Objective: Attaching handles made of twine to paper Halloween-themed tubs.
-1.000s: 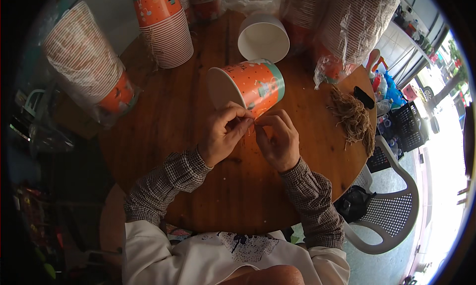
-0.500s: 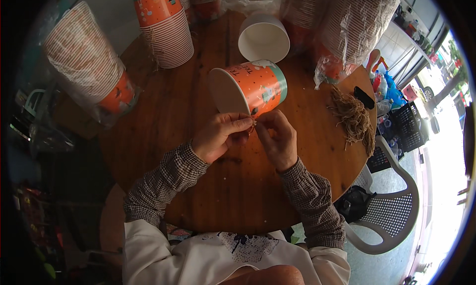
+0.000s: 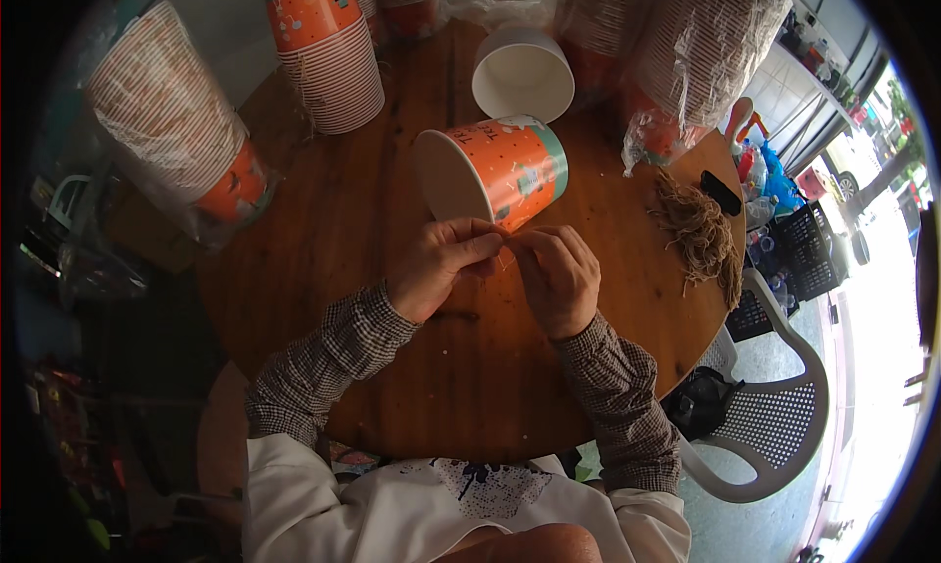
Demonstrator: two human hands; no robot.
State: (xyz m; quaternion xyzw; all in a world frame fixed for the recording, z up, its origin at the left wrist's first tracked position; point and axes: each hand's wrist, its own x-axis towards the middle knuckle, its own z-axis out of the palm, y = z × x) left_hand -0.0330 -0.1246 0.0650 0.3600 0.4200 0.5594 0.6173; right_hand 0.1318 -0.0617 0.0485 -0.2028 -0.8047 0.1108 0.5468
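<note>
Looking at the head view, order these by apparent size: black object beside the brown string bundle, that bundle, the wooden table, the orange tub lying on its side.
Largest to smallest:
1. Wooden table
2. Orange tub
3. Brown string bundle
4. Black object

Right: daylight glare, blown out | left: dim | rim: fisheye bend, black corners

The printed paper tub looks smooth and glossy, the tabletop sleek wood, the string bundle rough and matt
</note>
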